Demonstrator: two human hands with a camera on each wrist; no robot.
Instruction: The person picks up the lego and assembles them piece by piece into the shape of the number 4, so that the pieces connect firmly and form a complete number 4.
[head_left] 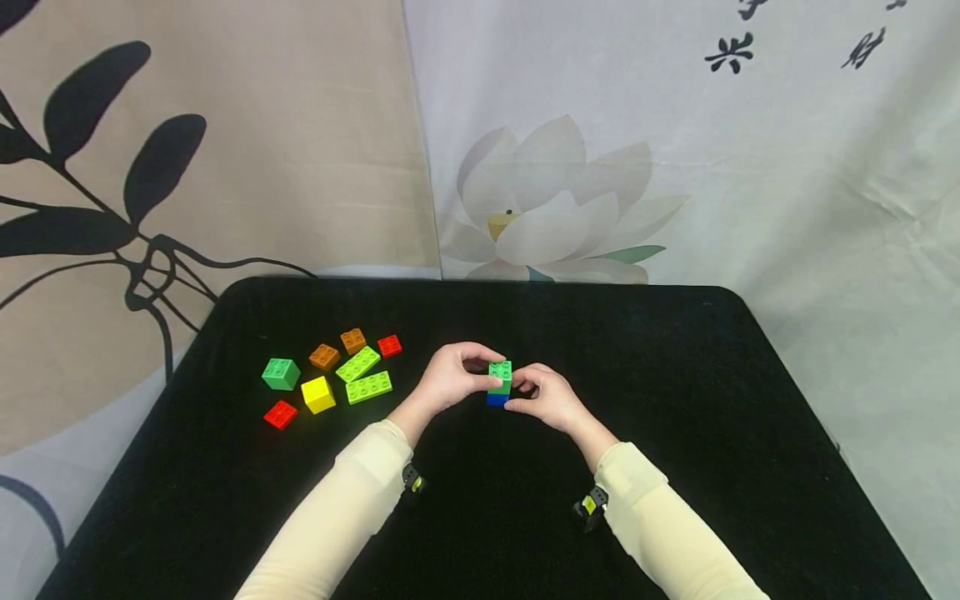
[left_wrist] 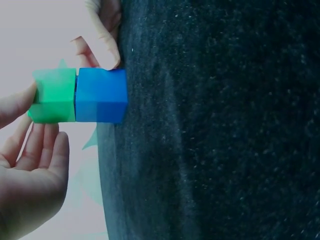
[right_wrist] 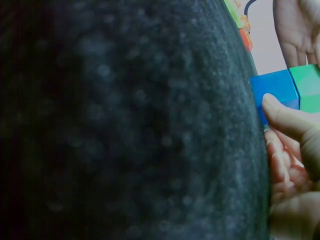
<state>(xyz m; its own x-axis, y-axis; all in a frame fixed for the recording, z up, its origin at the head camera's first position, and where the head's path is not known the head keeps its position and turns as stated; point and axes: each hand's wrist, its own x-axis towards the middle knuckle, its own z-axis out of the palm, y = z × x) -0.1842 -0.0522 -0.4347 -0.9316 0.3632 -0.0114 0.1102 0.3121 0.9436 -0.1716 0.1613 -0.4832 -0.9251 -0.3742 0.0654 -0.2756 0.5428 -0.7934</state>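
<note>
A green toy brick (head_left: 500,372) sits on top of a blue toy brick (head_left: 497,400), the two lined up as a small stack. My left hand (head_left: 455,375) pinches the green brick between thumb and fingers. From the other side, my right hand (head_left: 549,400) holds the blue brick low down. The left wrist view has a thin dark seam between the green brick (left_wrist: 55,95) and the blue brick (left_wrist: 101,95). My right thumb (right_wrist: 281,117) presses on the face of the blue brick (right_wrist: 275,87) in the right wrist view.
Loose bricks lie on the black table (head_left: 712,417) to the left: a green one (head_left: 281,374), a yellow one (head_left: 318,395), two orange ones (head_left: 325,357), two lime long ones (head_left: 368,387) and two red ones (head_left: 281,414). A printed cloth (head_left: 570,50) hangs behind.
</note>
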